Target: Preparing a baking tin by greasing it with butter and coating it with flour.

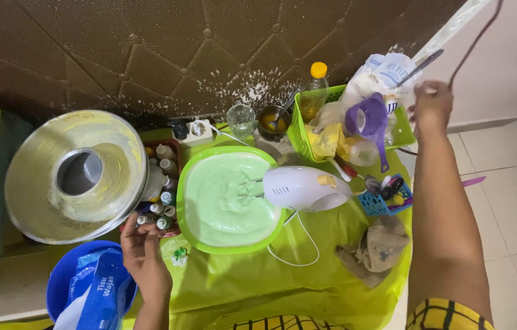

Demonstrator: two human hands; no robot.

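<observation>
The left hand [143, 252] rests near the front left of the tabletop [307, 278], which is covered with a lime-green cloth; its fingers are loosely curled around nothing and the fingertips reach up to the small bottles [159, 208] of colouring that stand packed together in a red tray [172, 145] between the ring cake tin and the bowl. The right hand [432, 105] is raised at the far right edge, beside the green basket [298, 131], closed around a thin dark cord [475, 43] that runs up and out of view. In the middle of the tabletop stands a green mixing bowl [229, 198] filled with pale green batter, and a white hand mixer [304, 188] lies across its right rim with the beaters sunk in the batter; its white cable loops over the cloth toward the front edge. At the left edge a large greased ring cake tin [75, 176] sits tilted, and in front of it a blue bowl [63, 278] holds a blue tissue pack. The green basket at the back right carries a purple measuring jug [370, 119], a bottle with a yellow cap [316, 88] and a white bag. A small blue basket [384, 197] and a crumpled brown cloth [377, 247] lie near the right edge.
</observation>
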